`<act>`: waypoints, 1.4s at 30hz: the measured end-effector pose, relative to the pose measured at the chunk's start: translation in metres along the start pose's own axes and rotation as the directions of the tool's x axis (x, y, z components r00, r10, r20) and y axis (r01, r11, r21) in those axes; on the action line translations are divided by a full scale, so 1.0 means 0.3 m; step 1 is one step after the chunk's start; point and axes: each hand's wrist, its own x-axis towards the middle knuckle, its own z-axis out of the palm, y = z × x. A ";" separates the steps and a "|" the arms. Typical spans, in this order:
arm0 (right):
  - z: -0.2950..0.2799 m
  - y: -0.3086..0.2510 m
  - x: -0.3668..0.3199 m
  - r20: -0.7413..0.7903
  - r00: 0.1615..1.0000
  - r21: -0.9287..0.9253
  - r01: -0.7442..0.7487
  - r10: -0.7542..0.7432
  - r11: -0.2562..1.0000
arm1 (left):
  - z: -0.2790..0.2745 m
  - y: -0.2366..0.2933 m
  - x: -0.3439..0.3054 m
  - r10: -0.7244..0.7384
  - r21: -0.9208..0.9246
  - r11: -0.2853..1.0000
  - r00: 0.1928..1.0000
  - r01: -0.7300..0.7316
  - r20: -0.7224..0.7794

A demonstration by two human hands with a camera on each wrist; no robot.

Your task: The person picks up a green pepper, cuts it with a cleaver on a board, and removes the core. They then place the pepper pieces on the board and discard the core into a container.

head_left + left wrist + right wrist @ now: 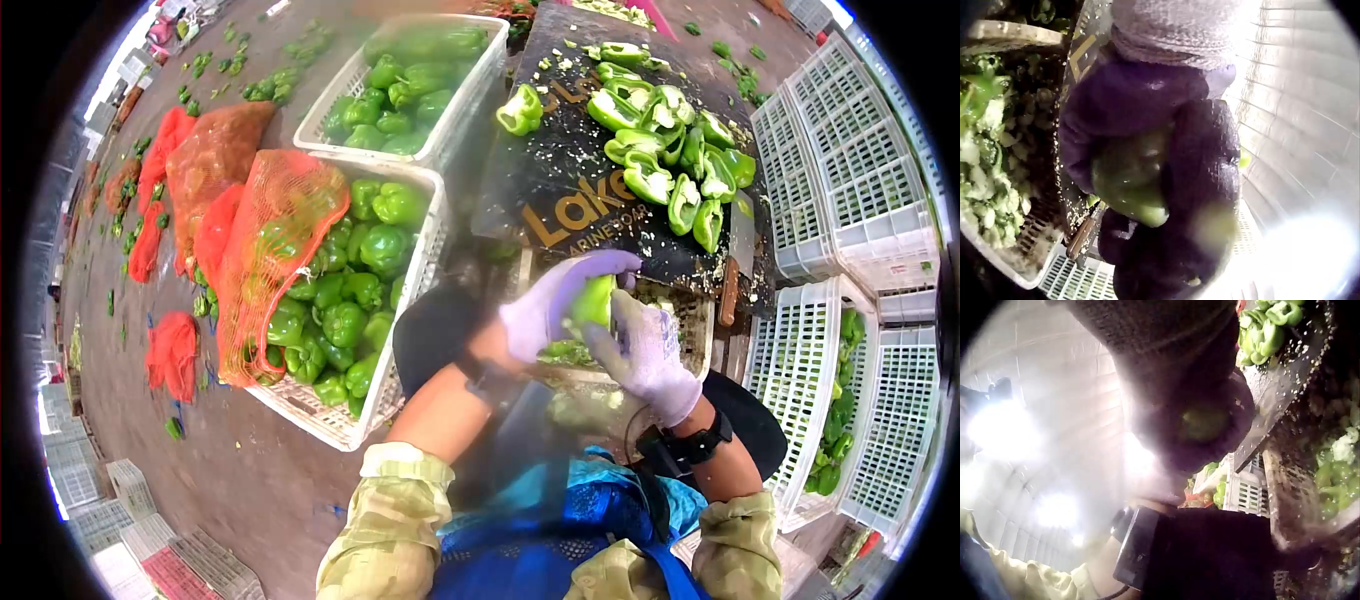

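Observation:
My left hand (560, 305), in a purple glove, grips a green bell pepper (594, 303) above a white crate (705, 355) of pepper scraps. On the pepper's other side, my gloved right hand (650, 355) holds it too, thumb and fingers against it. The left wrist view has the pepper (1138, 187) between dark purple fingers; part of it is hidden. Dim light in the right wrist view leaves the right hand (1204, 419) mostly in shadow. Ahead, halved green peppers (660, 125) lie heaped on a black board (560, 190) strewn with seeds.
A knife with a wooden handle (731, 292) lies at the board's right edge. To the left stand two white crates of whole peppers (345, 320), a red mesh bag (270, 240) draped over the nearer. White crates (840, 150) are stacked on the right.

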 end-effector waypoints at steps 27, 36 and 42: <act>0.062 0.023 -0.048 -0.021 0.901 0.839 -0.219 0.433 0.498 | -0.007 -0.050 0.027 0.096 0.165 0.983 0.989 -0.076 -0.117; -0.071 0.019 -0.059 0.456 0.829 0.599 -0.554 0.323 0.578 | 0.017 -0.004 0.004 0.241 0.446 0.833 0.940 -0.327 0.240; 0.056 0.064 -0.054 -0.023 0.957 0.563 -0.227 0.289 0.795 | -0.045 -0.089 0.033 0.496 0.767 0.540 0.867 -0.347 0.044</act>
